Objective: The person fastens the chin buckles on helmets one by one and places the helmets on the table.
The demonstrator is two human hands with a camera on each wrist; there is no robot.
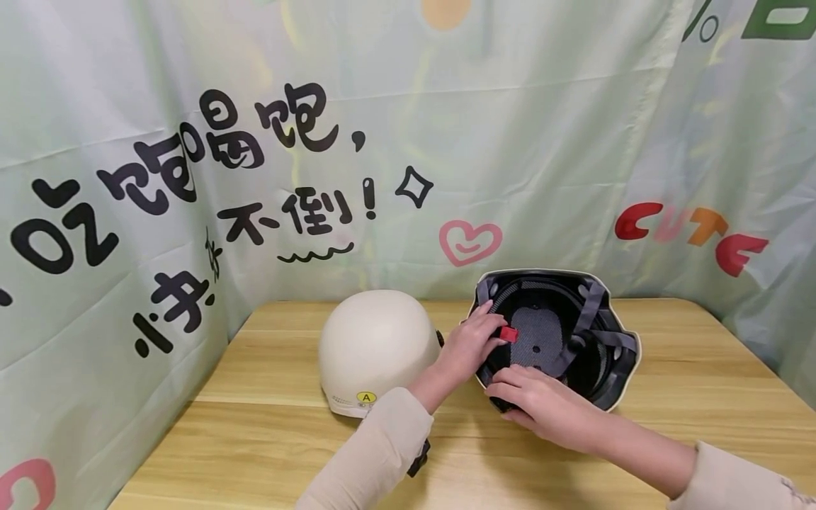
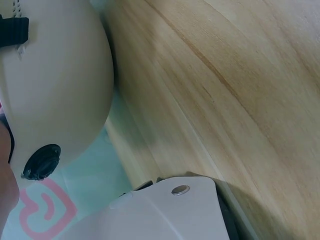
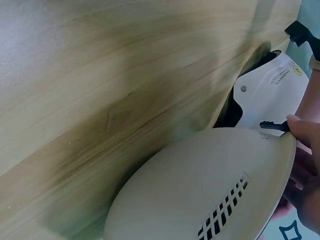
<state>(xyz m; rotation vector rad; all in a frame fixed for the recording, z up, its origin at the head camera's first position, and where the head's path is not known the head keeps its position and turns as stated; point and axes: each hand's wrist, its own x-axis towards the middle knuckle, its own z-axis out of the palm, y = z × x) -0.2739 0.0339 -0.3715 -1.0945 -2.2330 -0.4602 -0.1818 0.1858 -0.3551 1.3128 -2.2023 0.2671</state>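
Note:
A cream helmet (image 1: 627,375) lies upside down on the table, with its dark padded lining (image 1: 535,336) and grey straps (image 1: 589,304) showing. My left hand (image 1: 468,343) reaches over its left rim and pinches a small red buckle piece (image 1: 508,333) between thumb and fingers. At the near rim, my right hand (image 1: 545,407) grips the shell, its fingers over the edge. The right wrist view shows the thumb on a black clip (image 3: 274,126) at that rim. In the left wrist view, only a sliver of my left hand (image 2: 6,170) appears.
A second cream helmet (image 1: 379,347) stands dome up to the left, bearing a yellow "A" sticker (image 1: 366,397). A black clip (image 1: 418,459) shows beside the left sleeve. The wooden table (image 1: 255,432) backs onto a printed pale green curtain (image 1: 510,142).

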